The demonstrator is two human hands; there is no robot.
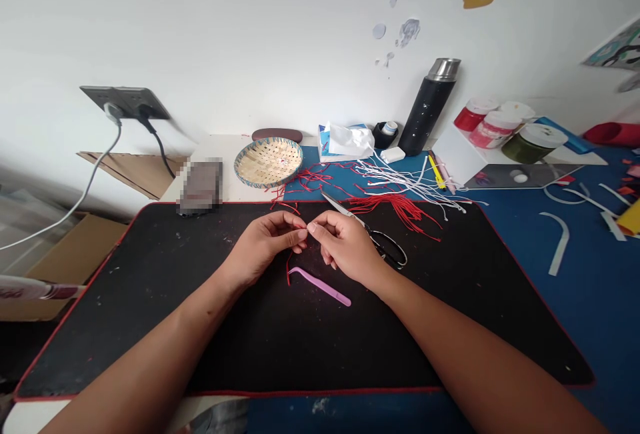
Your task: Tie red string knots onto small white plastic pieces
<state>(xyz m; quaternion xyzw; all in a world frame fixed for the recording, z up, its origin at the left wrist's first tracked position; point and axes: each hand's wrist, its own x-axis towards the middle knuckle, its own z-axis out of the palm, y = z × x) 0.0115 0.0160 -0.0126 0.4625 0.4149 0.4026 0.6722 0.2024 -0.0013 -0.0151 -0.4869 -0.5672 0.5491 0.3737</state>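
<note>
hands (265, 245) pinch thin red cord (288, 269) over a black fabric mat (150, 327).

Counted two hands (300, 237) in the middle, plus one pair of scissors (387, 249) and one pink bent tweezers (320, 286) right near them. Farther back: one woven basket (267, 162), one black thermos (425, 111), and four lidded jars (494, 131) off right.

Matt black cloth desk mat (125, 327) with red stitched edging, rough woven bamboo basket (268, 162) at far left, smooth glossy pink plastic tweezers (320, 286), polished steel scissors (390, 251) with glossy black plastic handles, matt red thread (395, 211), speckled black vacuum flask (425, 111) with brushed steel cap
</note>
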